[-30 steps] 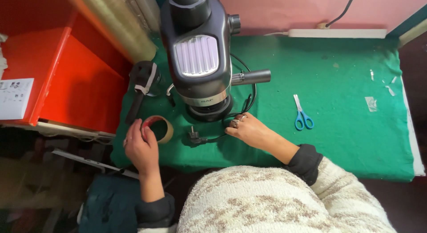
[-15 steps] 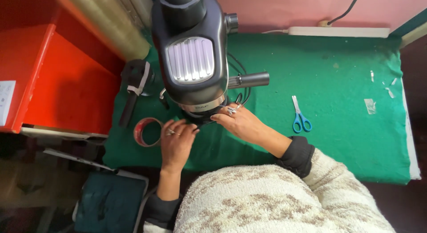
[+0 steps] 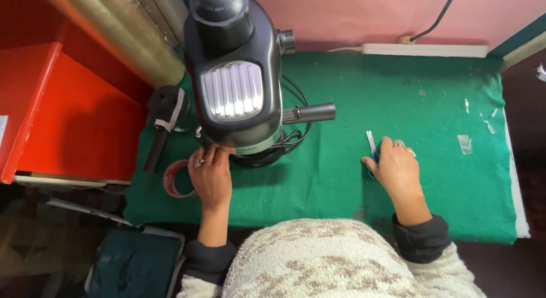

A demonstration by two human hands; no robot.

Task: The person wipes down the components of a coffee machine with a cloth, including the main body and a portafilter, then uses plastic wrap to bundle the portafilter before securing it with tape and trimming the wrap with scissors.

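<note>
A black and silver espresso machine stands on a green cloth-covered table, its side handle pointing right and its black cord coiled at the base. My left hand rests against the machine's front base, fingers on it. My right hand lies over a pair of blue-handled scissors on the cloth; only the blades show beyond my fingers. A roll of red tape lies just left of my left hand.
A black portafilter with a white tag lies left of the machine. A red box and a roll of clear film stand at the left. A white power strip runs along the pink wall. Clear tape scraps lie at right.
My right hand has moved from the machine's base rightward onto the scissors. My left hand has shifted up from the tape roll to the machine's base.
</note>
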